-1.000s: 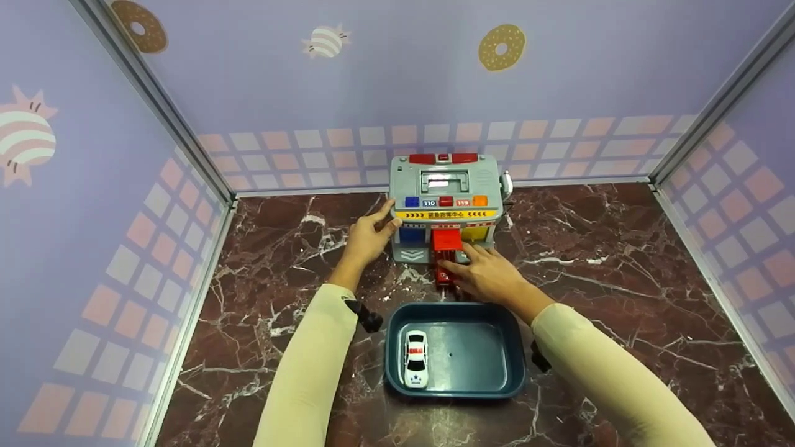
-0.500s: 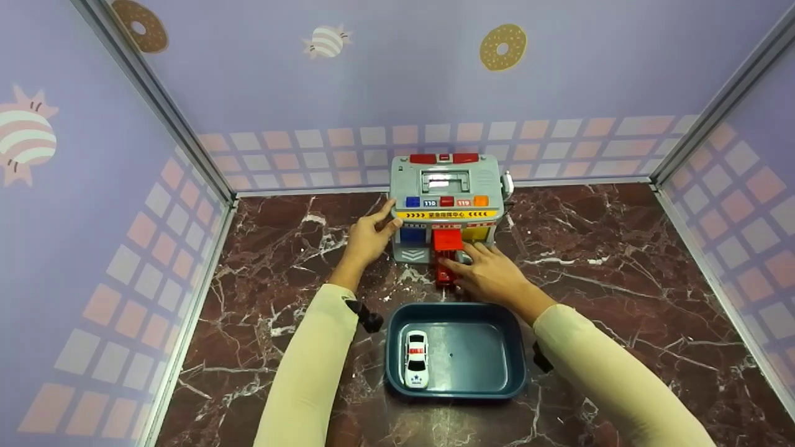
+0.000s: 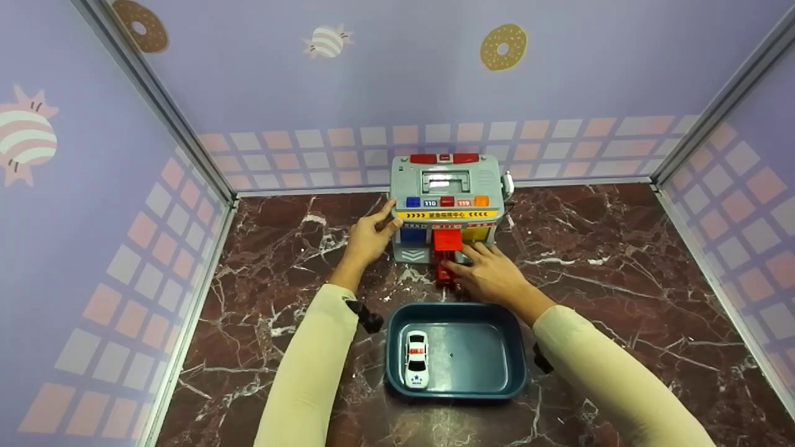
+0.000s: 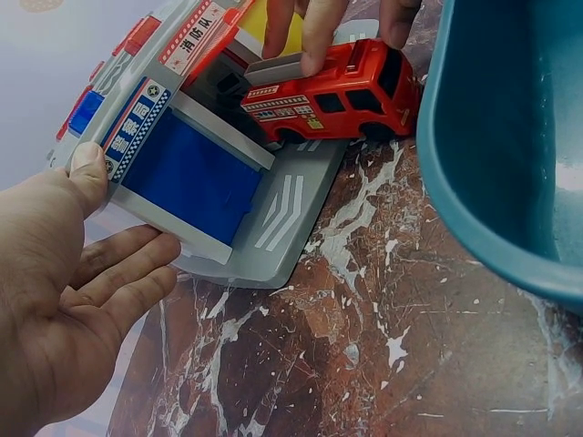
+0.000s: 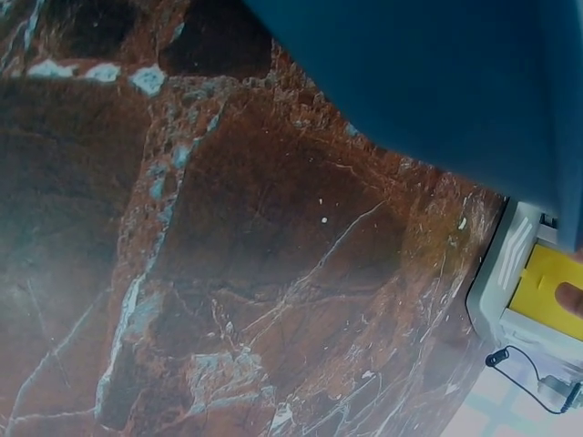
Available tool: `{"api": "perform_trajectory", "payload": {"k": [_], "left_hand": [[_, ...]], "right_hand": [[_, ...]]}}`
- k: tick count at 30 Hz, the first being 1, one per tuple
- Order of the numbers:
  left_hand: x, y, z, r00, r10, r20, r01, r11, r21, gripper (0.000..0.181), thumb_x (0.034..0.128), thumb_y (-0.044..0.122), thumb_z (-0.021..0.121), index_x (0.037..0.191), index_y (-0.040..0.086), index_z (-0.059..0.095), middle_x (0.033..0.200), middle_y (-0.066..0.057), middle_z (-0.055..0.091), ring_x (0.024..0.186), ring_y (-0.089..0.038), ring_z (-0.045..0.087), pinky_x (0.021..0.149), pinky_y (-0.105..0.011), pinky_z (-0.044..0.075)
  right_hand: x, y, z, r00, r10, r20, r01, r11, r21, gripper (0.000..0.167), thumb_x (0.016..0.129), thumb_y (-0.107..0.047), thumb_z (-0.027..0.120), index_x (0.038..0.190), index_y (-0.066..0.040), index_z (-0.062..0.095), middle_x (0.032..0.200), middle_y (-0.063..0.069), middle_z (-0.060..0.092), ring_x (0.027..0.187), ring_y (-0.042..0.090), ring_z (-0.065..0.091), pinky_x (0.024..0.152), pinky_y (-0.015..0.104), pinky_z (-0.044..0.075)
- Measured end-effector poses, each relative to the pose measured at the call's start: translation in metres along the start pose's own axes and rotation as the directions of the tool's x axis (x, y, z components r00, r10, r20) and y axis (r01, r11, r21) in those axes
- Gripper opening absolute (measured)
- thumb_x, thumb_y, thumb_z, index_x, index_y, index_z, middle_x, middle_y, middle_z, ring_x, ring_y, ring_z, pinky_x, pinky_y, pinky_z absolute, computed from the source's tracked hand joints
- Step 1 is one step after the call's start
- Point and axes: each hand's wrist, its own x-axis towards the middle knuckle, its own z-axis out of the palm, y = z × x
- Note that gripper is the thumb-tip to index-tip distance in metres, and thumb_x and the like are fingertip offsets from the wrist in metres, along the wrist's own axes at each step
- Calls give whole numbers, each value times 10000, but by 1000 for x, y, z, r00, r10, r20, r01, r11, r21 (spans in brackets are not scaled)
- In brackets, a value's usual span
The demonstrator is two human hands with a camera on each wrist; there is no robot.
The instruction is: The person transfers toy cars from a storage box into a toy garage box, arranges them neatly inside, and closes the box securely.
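Observation:
A grey toy rescue station stands against the back wall. Its red middle door is swung up, while the blue door and yellow door are down. A red toy fire truck sits on the ramp, its rear at the middle doorway and its front facing out. My right hand holds the truck, with fingers on its top and the thumb on its far side, partly hidden. My left hand braces the station's left front corner with the thumb, its other visible fingers fairly straight.
A dark teal tub stands just in front of the truck, with a white toy police car along its left side. A white handset with a cord hangs on the station's right side. Patterned panels enclose the marbled surface.
The fire truck appears to have shifted very slightly toward the station under my right hand. My left hand, the station and the tub have stayed put.

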Motion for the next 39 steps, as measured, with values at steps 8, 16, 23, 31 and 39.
{"api": "perform_trajectory", "payload": {"k": [8, 16, 23, 31, 39], "left_hand": [[1, -2, 1, 1000, 7, -4, -7, 1000, -3, 632, 1024, 520, 696, 1618, 350, 561, 1503, -207, 680, 1403, -413, 654, 1238, -591, 474], [1, -2, 1, 1000, 3, -8, -3, 1000, -2, 602, 1046, 482, 719, 1613, 343, 571, 1438, -189, 735, 1413, -382, 659, 1242, -556, 478], [1, -1, 0, 1000, -2, -6, 2, 1000, 10, 608, 1037, 510, 713, 1610, 364, 570, 1563, -175, 628, 1499, -416, 585, 1263, -572, 456], [3, -2, 0, 1000, -1, 1, 1, 1000, 6, 604, 1041, 526, 701, 1612, 387, 559, 1588, -180, 604, 1497, -411, 588, 1268, -569, 451], [2, -4, 2, 1000, 2, -2, -2, 1000, -1, 596, 1052, 503, 710, 1614, 376, 558, 1580, -196, 611, 1488, -407, 598, 1262, -572, 458]], "right_hand": [[-1, 2, 1, 994, -65, -87, 62, 997, -38, 395, 969, -303, 840, 1358, -253, 794, 1295, 103, 760, 1103, 378, 701, 931, 562, 620], [2, 3, 5, 971, -146, -190, 134, 988, -76, 316, 908, -327, 897, 1194, -208, 834, 1145, 62, 769, 1024, 312, 716, 872, 485, 615], [4, 2, 5, 973, -146, -180, 128, 986, -107, 309, 931, -322, 873, 1210, -194, 835, 1101, 73, 755, 978, 321, 725, 856, 487, 617], [-1, 2, 1, 985, -113, -134, 98, 989, -111, 401, 948, -330, 852, 1324, -199, 802, 1209, 80, 751, 956, 327, 759, 795, 495, 628], [-7, 2, -3, 998, -64, -13, 63, 996, -64, 481, 1010, -378, 806, 1457, -215, 735, 1416, 47, 718, 1070, 332, 760, 885, 516, 645]]}}
